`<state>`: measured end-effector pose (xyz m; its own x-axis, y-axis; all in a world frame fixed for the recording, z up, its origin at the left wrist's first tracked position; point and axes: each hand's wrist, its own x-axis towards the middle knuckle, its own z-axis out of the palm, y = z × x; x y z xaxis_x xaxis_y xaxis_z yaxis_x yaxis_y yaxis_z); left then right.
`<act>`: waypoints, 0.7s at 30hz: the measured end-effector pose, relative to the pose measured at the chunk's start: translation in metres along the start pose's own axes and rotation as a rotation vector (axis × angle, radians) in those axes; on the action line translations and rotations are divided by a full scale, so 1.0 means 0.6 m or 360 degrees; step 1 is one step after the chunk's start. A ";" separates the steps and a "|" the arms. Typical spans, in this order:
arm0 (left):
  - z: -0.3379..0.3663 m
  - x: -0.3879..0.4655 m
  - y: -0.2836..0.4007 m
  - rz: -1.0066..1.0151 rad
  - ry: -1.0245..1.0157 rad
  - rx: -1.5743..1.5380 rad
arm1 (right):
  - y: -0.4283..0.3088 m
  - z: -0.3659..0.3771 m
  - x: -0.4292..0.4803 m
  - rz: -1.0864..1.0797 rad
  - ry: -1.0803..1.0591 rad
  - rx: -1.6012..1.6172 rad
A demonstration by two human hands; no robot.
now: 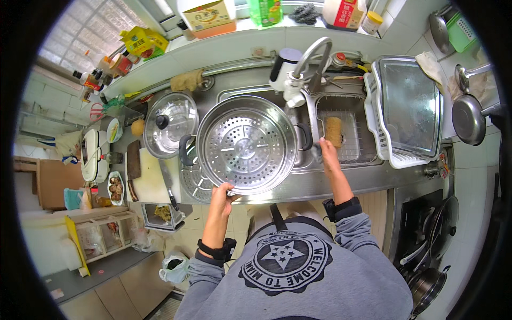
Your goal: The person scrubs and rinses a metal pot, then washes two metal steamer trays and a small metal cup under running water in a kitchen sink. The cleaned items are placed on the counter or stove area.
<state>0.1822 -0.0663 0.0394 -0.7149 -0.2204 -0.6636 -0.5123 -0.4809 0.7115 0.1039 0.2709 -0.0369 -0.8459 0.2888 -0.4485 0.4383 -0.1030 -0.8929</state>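
Observation:
My left hand [222,197] grips the near rim of a stainless steel steamer pot [246,147] with a perforated bottom and two black side handles. The pot rests over the left sink basin and the counter's front edge. Just right of its right handle, my right hand [329,154] holds a small dark scrubber [316,153], partly hidden by the fingers. Behind the right hand, a tan sponge-like pad [333,132] lies in the right basin's wire rack [360,120]. A glass pot lid [171,125] with a black knob stands left of the pot, and a perforated steamer plate [197,178] lies partly under it.
A chrome faucet [316,60] arches behind the basins. On the right is a white dish rack [378,116] with a glass-like tray. A cleaver [134,160] and a knife [170,188] lie at a cutting board [150,176] on the left. Farther right is a gas stove [416,224].

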 end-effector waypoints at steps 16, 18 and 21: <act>0.172 0.061 -0.096 -0.0043 0.0025 0.0267 | -0.047 -0.005 0.069 0.0007 -0.0599 0.0099; 0.172 0.066 -0.096 -0.0043 0.0026 0.0221 | -0.053 0.004 0.072 0.0027 -0.0702 0.0089; 0.168 0.072 -0.099 -0.0091 0.0011 0.0179 | -0.066 0.023 0.078 0.0043 -0.0850 0.0075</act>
<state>0.1340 0.0382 -0.0082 -0.6799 -0.2010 -0.7052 -0.6025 -0.3950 0.6935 0.0429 0.2755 -0.0230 -0.8768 -0.2376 -0.4181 0.4584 -0.1500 -0.8760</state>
